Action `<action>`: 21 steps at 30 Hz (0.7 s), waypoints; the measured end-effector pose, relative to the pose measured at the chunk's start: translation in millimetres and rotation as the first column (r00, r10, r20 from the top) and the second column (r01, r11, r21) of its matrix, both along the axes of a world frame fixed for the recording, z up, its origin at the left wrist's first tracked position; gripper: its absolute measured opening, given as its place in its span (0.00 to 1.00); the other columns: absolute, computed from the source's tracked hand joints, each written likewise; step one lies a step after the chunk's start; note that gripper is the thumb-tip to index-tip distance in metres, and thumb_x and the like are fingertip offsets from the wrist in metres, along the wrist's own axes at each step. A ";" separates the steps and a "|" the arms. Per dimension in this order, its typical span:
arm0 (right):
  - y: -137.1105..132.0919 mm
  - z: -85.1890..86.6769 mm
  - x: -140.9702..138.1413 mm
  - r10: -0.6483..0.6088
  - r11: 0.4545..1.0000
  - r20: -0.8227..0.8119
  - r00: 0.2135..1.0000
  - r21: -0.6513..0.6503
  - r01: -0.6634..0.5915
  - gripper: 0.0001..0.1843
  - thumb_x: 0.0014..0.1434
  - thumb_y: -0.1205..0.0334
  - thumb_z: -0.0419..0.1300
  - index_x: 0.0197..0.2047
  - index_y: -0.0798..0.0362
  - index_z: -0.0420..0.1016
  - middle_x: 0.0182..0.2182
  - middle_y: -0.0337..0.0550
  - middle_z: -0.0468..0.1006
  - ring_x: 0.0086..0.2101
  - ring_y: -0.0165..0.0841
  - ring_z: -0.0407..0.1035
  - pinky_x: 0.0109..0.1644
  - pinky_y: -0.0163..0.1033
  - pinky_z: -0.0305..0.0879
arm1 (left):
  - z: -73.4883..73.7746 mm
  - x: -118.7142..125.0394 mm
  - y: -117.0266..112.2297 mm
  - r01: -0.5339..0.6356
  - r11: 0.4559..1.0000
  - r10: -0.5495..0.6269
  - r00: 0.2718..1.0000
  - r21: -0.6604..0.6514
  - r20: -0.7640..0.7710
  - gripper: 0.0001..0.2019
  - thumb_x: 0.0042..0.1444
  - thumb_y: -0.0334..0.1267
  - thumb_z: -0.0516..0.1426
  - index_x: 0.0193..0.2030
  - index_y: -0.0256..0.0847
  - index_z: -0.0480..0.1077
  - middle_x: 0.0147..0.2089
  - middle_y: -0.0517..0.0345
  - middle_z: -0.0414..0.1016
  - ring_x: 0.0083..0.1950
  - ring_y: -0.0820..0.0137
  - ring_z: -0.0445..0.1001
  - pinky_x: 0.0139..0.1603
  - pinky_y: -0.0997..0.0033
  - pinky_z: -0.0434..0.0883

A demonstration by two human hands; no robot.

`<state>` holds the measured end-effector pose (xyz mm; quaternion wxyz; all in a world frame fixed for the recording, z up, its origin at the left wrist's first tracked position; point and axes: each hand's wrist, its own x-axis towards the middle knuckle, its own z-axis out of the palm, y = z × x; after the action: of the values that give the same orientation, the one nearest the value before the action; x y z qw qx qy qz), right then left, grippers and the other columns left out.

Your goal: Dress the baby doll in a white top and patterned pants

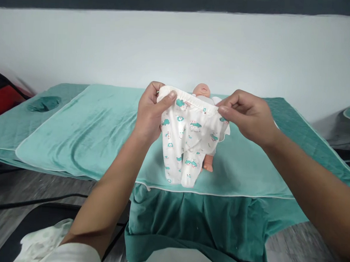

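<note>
My left hand [150,112] and my right hand [247,115] each pinch one side of the elastic waistband of a small pair of white baby trousers [186,147] with teal prints. I hold the trousers up by the waist, legs hanging down. Behind them a baby doll [202,90] lies on its back on a light teal mat [87,134]; its head shows above the waistband and one foot [208,164] shows below the trousers.
The mat lies on a table draped in a darker teal cloth [193,222]. A folded dark teal cloth [44,103] sits at the far left. A red and black object [1,94] is at the left edge. A pale wall runs behind.
</note>
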<state>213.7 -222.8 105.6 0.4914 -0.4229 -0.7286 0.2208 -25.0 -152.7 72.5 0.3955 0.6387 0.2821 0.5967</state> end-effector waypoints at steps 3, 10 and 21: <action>3.2 2.4 -9.4 0.009 1.000 -0.095 0.995 -0.028 -0.011 0.15 0.61 0.49 0.66 0.30 0.48 0.70 0.27 0.38 0.72 0.32 0.32 0.69 0.33 0.40 0.68 | 11.6 -3.4 -4.9 0.030 0.999 -0.029 0.995 0.017 -0.099 0.19 0.58 0.56 0.62 0.43 0.46 0.65 0.37 0.60 0.69 0.42 0.67 0.77 0.38 0.70 0.73; 14.1 -2.0 -40.9 0.007 1.000 -0.241 0.970 -0.010 -0.010 0.18 0.64 0.47 0.63 0.31 0.49 0.66 0.25 0.33 0.63 0.29 0.26 0.65 0.33 0.34 0.64 | 25.1 11.2 -26.2 0.183 0.982 -0.189 0.886 -0.055 -0.423 0.19 0.50 0.50 0.68 0.42 0.42 0.69 0.43 0.58 0.73 0.46 0.68 0.73 0.45 0.70 0.70; 21.6 -26.4 -24.4 -0.020 0.980 -0.285 0.958 -0.197 -0.038 0.21 0.60 0.40 0.64 0.32 0.49 0.69 0.25 0.34 0.66 0.28 0.28 0.63 0.31 0.34 0.61 | 1.7 24.2 -20.4 0.288 0.894 -0.377 0.897 -0.343 -0.230 0.10 0.54 0.43 0.62 0.39 0.39 0.73 0.35 0.60 0.73 0.35 0.71 0.71 0.37 0.72 0.66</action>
<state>189.3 -201.2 79.3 0.5451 -0.4307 -0.6261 0.3540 -0.8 -173.1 74.3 0.5392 0.6907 0.3097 0.3692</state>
